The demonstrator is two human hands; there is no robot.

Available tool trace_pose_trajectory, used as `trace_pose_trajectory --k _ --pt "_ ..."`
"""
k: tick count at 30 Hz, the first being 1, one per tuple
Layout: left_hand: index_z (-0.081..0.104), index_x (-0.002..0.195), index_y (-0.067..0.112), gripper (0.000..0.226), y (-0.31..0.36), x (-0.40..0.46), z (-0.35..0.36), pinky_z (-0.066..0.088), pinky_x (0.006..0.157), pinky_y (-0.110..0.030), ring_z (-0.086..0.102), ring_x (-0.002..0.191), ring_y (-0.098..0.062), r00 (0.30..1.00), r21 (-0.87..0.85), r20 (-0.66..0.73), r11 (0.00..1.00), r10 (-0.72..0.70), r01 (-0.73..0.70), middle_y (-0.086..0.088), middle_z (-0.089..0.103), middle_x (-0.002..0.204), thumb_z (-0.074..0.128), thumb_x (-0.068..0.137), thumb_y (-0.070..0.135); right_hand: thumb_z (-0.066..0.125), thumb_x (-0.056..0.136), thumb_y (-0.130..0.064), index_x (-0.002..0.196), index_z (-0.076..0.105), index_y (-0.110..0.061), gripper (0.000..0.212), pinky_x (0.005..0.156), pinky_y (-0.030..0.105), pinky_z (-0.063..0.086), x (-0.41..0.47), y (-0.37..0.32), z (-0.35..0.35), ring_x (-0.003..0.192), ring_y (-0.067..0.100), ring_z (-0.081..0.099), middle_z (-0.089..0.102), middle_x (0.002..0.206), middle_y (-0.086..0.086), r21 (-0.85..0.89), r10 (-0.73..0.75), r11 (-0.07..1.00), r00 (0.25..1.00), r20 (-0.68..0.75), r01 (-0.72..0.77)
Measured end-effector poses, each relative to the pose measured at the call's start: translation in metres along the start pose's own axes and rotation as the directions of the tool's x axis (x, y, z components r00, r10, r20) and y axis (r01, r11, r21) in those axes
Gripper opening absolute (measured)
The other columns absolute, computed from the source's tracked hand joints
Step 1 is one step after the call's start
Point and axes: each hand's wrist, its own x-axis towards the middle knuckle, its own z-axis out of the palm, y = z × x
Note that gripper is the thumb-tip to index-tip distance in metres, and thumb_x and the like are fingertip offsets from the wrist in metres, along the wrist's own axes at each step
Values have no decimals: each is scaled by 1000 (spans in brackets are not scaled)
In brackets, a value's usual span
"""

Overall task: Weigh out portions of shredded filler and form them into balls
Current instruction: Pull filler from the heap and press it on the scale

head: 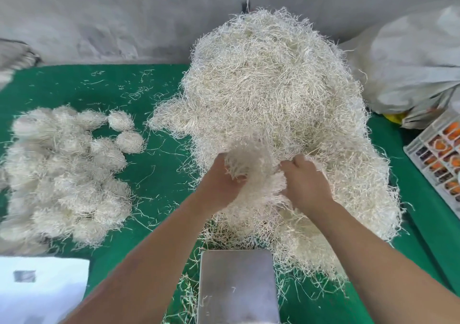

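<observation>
A big heap of pale shredded filler covers the middle and right of the green table. At its near edge my left hand grips a tuft of filler, fingers curled into the strands. My right hand grips the same clump from the right, knuckles up. Below my hands the metal scale pan lies bare except for a few stray strands. On the left of the table sit several formed filler balls in a loose group.
A white sheet lies at the near left corner. A grey sack stands at the back right, with a white crate of orange items in front of it. Grey cloth hangs behind the table. Loose strands litter the green surface.
</observation>
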Motion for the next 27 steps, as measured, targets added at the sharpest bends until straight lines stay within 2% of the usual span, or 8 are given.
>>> trace_pose_trajectory --k 2,4,7,13,16,21,23,27 --pt "57 106 16 8 -7 -1 -10 54 53 -21 63 65 -3 987 94 156 995 -29 14 0 63 87 62 100 13 82 79 -11 114 63 -14 40 70 36 56 6 10 -3 83 20 52 57 106 7 -111 -14 994 1000 -26 11" --pt "57 132 11 39 -15 -2 -19 63 75 -27 71 89 -13 927 352 344 936 -152 23 0 68 103 68 97 25 76 80 -7 103 62 -13 27 70 37 57 10 22 -4 79 20 48 55 103 9 -197 9 980 999 -38 -16" --pt "59 125 8 35 -26 -8 -26 58 97 -36 66 104 -19 876 580 388 815 -285 8 0 66 105 69 96 24 76 84 -13 108 64 -17 27 76 45 60 18 35 -2 88 25 57 57 115 13 -265 53 962 998 -28 -59" --pt "65 119 3 25 -41 -1 -63 51 66 -22 55 73 -13 947 418 -15 858 -322 298 -3 65 95 45 104 8 77 87 -30 107 58 -18 30 82 51 63 21 55 7 102 31 63 54 131 16 -268 176 952 981 81 -149" --pt "45 148 13 45 -54 -4 -81 52 88 -24 62 103 -15 911 396 -244 823 -333 407 -5 63 134 46 104 3 72 92 -31 119 56 -15 35 91 59 59 14 72 16 123 43 59 39 156 23 -238 274 944 946 174 -230" --pt "31 157 16 76 -56 -15 -77 26 122 -42 55 131 -24 881 547 -386 701 -274 458 -9 59 142 58 91 -8 68 95 -39 145 45 -8 63 99 56 56 3 84 30 127 41 58 21 168 21 -141 351 936 849 394 -321" --pt "44 151 6 58 -48 -18 -68 25 121 -45 56 128 -33 850 425 -427 762 -308 489 -18 60 140 48 95 -12 68 93 -53 156 33 -6 86 112 54 47 5 75 26 137 41 51 22 167 22 -112 290 956 829 478 -269" --pt "46 132 -26 49 -32 -17 -58 26 117 -60 43 131 -62 800 -423 -332 837 -499 347 -50 43 138 47 97 9 74 82 -66 164 6 -35 111 124 64 19 12 59 -14 149 36 37 26 169 4 15 88 992 756 649 -129"
